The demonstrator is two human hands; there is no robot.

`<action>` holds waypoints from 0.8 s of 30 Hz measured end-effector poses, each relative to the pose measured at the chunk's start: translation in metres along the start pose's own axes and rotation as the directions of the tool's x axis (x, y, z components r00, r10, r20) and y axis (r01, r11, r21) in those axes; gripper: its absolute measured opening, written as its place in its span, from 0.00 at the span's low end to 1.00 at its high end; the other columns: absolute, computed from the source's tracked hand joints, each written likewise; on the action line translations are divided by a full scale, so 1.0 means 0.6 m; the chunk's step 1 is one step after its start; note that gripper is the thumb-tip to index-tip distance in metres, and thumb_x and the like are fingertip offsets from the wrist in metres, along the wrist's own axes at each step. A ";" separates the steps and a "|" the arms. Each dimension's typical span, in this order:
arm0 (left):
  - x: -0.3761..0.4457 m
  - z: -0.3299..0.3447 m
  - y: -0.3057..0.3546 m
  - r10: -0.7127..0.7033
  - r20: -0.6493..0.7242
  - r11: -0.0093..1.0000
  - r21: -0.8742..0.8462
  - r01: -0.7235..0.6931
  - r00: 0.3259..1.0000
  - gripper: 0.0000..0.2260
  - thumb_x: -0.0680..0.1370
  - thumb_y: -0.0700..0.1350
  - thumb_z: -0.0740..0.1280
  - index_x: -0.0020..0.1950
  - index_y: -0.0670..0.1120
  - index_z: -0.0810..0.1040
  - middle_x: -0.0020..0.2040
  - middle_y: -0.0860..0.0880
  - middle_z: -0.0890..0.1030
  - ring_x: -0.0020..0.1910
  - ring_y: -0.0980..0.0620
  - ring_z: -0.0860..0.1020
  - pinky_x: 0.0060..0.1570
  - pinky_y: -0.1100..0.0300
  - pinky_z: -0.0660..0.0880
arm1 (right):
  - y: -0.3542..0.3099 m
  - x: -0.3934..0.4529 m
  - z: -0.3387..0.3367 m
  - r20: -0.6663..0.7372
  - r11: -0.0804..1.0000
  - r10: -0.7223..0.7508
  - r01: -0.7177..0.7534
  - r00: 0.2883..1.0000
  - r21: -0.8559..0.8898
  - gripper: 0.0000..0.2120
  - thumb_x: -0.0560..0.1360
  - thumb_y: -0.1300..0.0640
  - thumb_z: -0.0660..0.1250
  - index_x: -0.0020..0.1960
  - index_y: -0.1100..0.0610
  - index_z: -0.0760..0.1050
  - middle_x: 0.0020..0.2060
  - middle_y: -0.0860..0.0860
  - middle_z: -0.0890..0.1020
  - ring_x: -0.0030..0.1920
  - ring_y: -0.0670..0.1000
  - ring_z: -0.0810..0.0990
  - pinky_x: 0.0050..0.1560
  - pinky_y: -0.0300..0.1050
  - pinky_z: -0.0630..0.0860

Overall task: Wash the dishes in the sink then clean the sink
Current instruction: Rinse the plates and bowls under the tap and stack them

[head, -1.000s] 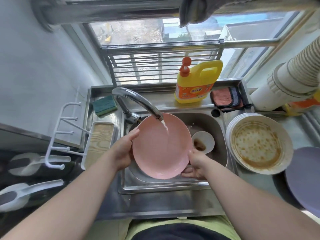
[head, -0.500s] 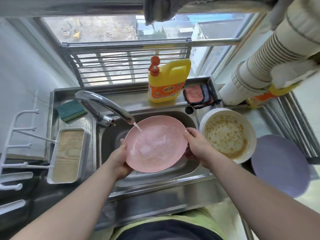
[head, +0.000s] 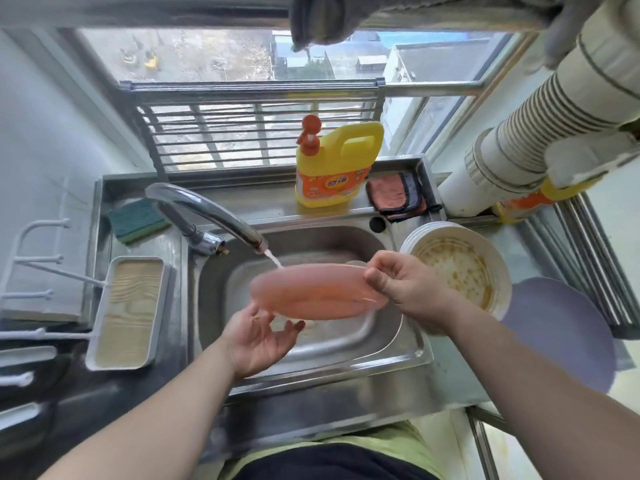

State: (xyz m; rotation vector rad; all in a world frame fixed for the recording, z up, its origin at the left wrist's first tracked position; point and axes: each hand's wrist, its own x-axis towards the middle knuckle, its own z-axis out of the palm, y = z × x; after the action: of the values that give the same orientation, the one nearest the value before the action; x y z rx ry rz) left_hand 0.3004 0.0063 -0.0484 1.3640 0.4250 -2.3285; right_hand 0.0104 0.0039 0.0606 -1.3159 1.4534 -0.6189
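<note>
A: Why is the pink plate (head: 317, 294) tipped almost edge-on over the sink (head: 412, 344)?

B: Likely so the water from the tap (head: 207, 211) runs across it and drains off. The right hand (head: 403, 284) pinches its rim in a closed grip; the left hand (head: 258, 337) lies open, palm up, just beneath the low edge.

A: And the stained white plates (head: 457, 271)?

B: Stacked on the bench beside the sink, apparently waiting, with the soap bottle (head: 337, 164) near.

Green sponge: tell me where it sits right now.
In the head view the green sponge lies on the steel ledge at the sink's back left corner, just left of the faucet and behind the wood-grain tray.
</note>
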 end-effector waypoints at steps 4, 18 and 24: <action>0.006 -0.001 -0.009 0.067 -0.119 0.998 0.001 -0.068 0.991 0.34 0.80 0.75 0.50 0.76 0.58 0.73 0.77 0.36 0.68 0.68 0.27 0.76 0.66 0.36 0.74 | 0.006 0.038 0.070 -0.072 0.994 0.059 -0.066 0.996 -0.093 0.20 0.82 0.45 0.68 0.39 0.57 0.70 0.31 0.44 0.70 0.34 0.45 0.67 0.37 0.46 0.67; -0.009 -0.038 0.003 0.249 -0.355 0.968 0.100 -0.229 0.901 0.28 0.85 0.67 0.51 0.83 0.58 0.62 0.80 0.41 0.69 0.78 0.36 0.69 0.79 0.41 0.61 | -0.025 0.137 0.245 0.041 0.859 0.439 -0.433 0.897 0.273 0.18 0.85 0.43 0.60 0.41 0.52 0.70 0.34 0.50 0.73 0.36 0.50 0.69 0.38 0.45 0.68; -0.002 -0.068 0.009 0.188 -0.378 0.979 0.000 -0.203 0.907 0.19 0.86 0.62 0.59 0.72 0.53 0.74 0.62 0.39 0.78 0.67 0.36 0.76 0.74 0.42 0.70 | -0.059 0.190 0.246 0.112 0.465 0.633 -0.493 0.766 0.735 0.11 0.87 0.53 0.58 0.61 0.61 0.73 0.53 0.62 0.82 0.48 0.61 0.85 0.49 0.64 0.83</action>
State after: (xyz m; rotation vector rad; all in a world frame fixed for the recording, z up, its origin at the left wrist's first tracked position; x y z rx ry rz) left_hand 0.3343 0.0203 -0.0672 1.7539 0.4203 -1.8870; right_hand 0.1735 -0.0740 0.0032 -0.0860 1.4308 -0.7554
